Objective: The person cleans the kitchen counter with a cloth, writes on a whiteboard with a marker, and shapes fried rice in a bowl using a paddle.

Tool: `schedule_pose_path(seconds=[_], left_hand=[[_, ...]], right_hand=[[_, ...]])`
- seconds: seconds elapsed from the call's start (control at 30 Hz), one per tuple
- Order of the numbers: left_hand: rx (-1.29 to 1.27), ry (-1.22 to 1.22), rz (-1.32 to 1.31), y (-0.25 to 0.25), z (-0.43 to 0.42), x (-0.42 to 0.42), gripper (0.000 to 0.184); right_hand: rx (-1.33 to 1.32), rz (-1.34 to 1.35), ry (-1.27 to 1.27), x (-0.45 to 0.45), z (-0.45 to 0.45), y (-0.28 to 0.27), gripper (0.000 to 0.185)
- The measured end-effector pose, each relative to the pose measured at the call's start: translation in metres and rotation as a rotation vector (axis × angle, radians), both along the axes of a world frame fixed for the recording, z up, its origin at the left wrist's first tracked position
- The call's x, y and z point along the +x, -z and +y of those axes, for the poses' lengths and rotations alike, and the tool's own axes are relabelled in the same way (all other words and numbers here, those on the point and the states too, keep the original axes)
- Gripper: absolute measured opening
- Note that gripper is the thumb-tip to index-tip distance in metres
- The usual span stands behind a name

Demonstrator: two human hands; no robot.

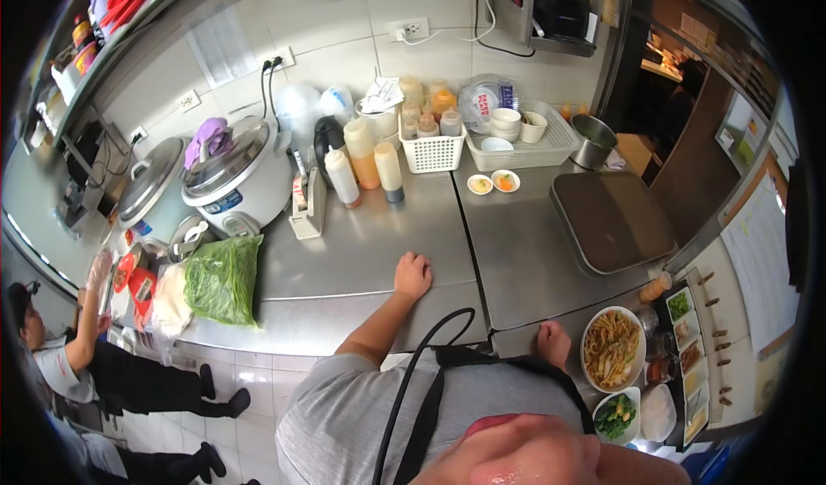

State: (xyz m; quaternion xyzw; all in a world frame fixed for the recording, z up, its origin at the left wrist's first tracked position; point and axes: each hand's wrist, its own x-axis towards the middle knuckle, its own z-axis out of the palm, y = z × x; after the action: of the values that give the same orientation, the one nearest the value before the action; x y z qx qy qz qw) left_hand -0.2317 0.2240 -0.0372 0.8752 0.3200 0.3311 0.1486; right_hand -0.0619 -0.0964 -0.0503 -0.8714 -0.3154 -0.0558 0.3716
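Note:
My left hand point(413, 274) rests on the steel counter point(361, 261) with its fingers curled in. Nothing shows in it. Closed in a fist, my right hand point(553, 345) lies at the counter's front edge, and I see nothing in it. To its right are a bowl of noodles point(613, 347) and a white dish of green vegetables point(616, 416). Beyond my left hand stand squeeze bottles point(389, 173) and a tape dispenser point(307, 210). Two small sauce cups point(493, 183) sit farther back.
At left are rice cookers point(237, 175) and a bag of green leaves point(222, 280). A co-worker point(82, 347) works there in a clear glove. A white basket point(433, 151), a steel pot point(594, 141), a brown tray point(613, 221) and a topping rack point(688, 356) line the back and right.

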Motion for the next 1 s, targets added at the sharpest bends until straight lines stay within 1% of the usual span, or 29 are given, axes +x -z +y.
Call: schedule_pose_path(seconds=[0.1,0.2,0.33,0.4,0.6,0.7,0.87,1.0], left_hand=[[0.009,-0.038,0.001,-0.001,-0.004,-0.007,0.012],[0.039,-0.079,0.010,-0.001,-0.008,-0.014,0.012],[0.072,-0.130,0.024,0.000,-0.014,-0.025,0.012],[0.089,-0.127,0.011,0.003,-0.015,-0.028,0.011],[0.043,-0.146,-0.026,0.002,-0.023,-0.045,0.009],[0.039,-0.141,-0.018,0.003,-0.024,-0.045,0.009],[0.008,-0.149,0.038,0.002,-0.020,-0.043,0.011],[-0.018,-0.102,0.020,-0.003,-0.021,-0.045,0.010]], right_hand=[[0.048,-0.038,-0.028,0.000,-0.001,0.003,0.010],[0.022,-0.003,-0.033,-0.003,-0.002,-0.003,0.011],[0.088,-0.042,-0.074,-0.002,-0.003,0.000,0.012],[0.075,-0.028,-0.102,-0.001,-0.006,0.000,0.013],[0.045,0.085,-0.048,-0.005,-0.005,-0.001,0.014],[0.082,0.081,-0.054,-0.003,-0.005,0.004,0.015],[0.004,0.055,0.012,-0.004,-0.002,0.003,0.015],[-0.010,0.005,0.042,-0.002,-0.001,0.007,0.015]])
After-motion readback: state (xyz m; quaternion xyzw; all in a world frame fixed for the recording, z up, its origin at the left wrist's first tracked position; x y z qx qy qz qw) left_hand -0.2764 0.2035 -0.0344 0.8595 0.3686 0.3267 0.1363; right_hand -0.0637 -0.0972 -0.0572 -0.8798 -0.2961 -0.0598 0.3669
